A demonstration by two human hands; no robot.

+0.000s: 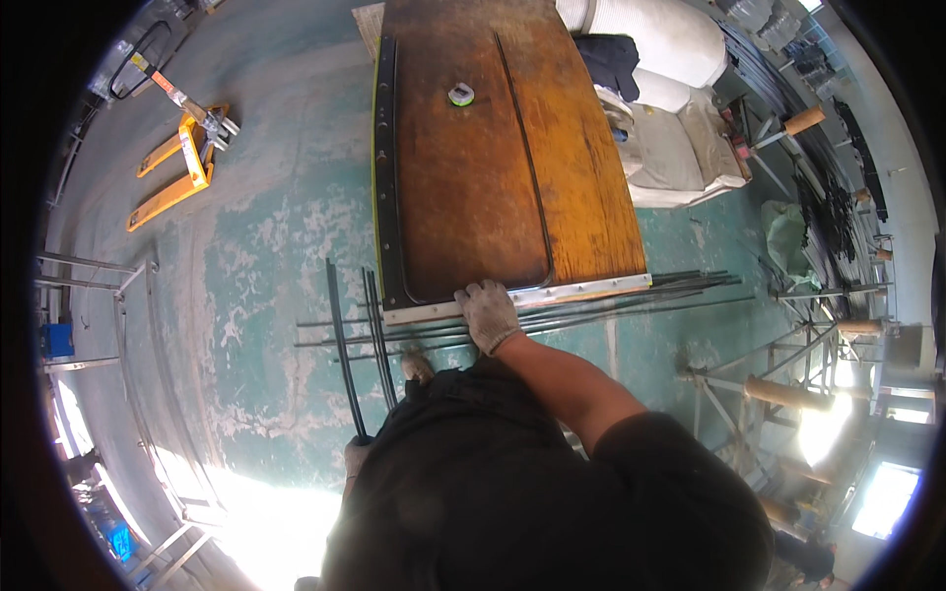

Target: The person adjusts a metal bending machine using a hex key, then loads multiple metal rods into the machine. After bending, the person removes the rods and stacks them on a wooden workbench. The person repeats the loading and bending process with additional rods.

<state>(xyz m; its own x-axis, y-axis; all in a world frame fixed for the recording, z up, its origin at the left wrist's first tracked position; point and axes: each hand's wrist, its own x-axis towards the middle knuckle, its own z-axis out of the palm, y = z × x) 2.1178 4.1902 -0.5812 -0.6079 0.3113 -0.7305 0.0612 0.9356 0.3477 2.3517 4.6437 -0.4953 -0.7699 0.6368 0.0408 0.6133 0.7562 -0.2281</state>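
Observation:
A large worn wooden table (591, 167) stands in front of me. On its brown top a thin black strip (532, 177) is bent into a long U with rounded near corners. My right hand (488, 315), in a pale knit glove, reaches over the table's light metal front edge (591, 288). Its fingers are bent over the near run of the U. Low at my left side, my gloved left hand (356, 455) is closed around straight dark strips (345, 360); my body hides part of it. A round white-and-green tape measure (460, 95) lies on the tabletop.
Several long dark strips (631, 307) extend crosswise below the table's front edge. A yellow pallet jack (187, 167) stands on the worn green floor at left. Big white rolls and sacks (680, 138) lie beyond the table's right side. Metal racks (749, 394) stand at right.

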